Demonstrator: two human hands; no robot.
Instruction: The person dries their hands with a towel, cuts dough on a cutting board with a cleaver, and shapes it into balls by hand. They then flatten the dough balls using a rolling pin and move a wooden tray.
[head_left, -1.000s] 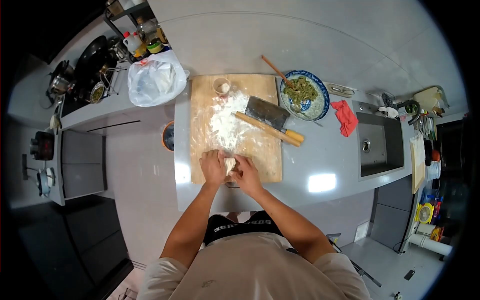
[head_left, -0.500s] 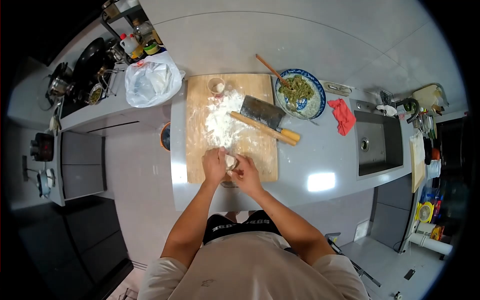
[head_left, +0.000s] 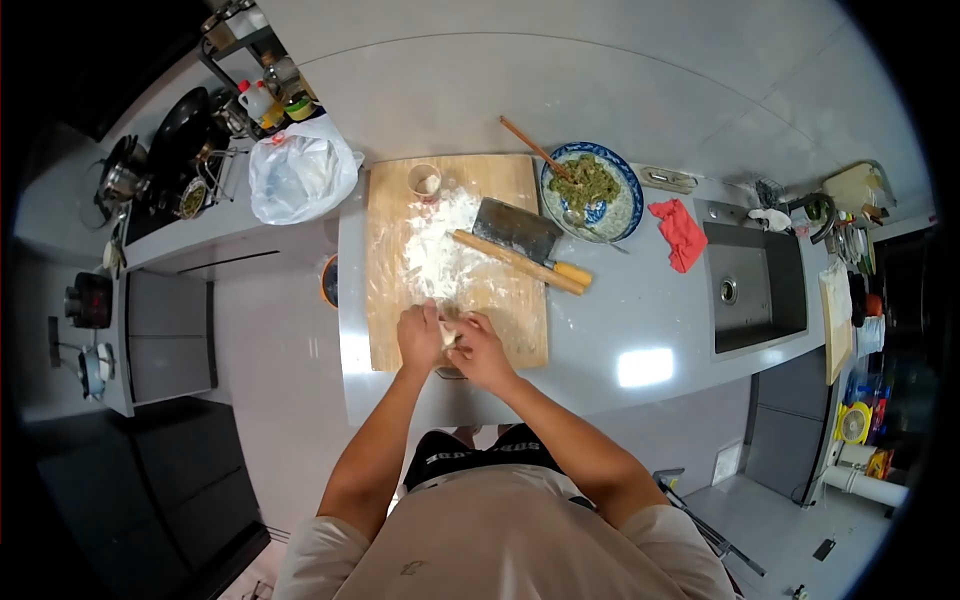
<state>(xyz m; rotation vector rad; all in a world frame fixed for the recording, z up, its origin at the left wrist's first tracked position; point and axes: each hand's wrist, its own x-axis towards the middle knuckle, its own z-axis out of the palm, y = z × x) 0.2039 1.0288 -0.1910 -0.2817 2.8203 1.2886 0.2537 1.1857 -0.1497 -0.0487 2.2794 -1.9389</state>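
A pale piece of dough (head_left: 448, 336) is held between my two hands over the near edge of a wooden board (head_left: 395, 330). My left hand (head_left: 419, 335) closes on its left side, and my right hand (head_left: 478, 347) grips it from the right with bent fingers. Much of the dough is hidden by the fingers. Just beyond them, white flour (head_left: 440, 245) is spread across the board. A wooden rolling pin (head_left: 510, 258) lies slantwise there, beside a cleaver (head_left: 518, 230) with a yellowish handle.
A small cup (head_left: 424, 180) stands at the board's far side. Right of the board is a blue-rimmed bowl (head_left: 630, 205) of green filling, with a wooden stick and a spoon. Farther right lie a red cloth (head_left: 679, 236) and a sink (head_left: 757, 290). A white plastic bag (head_left: 300, 172) sits at left.
My hands have come closer together around the dough, and less of it shows now. The whole view has shifted slightly; the board, pin and cleaver keep their arrangement.
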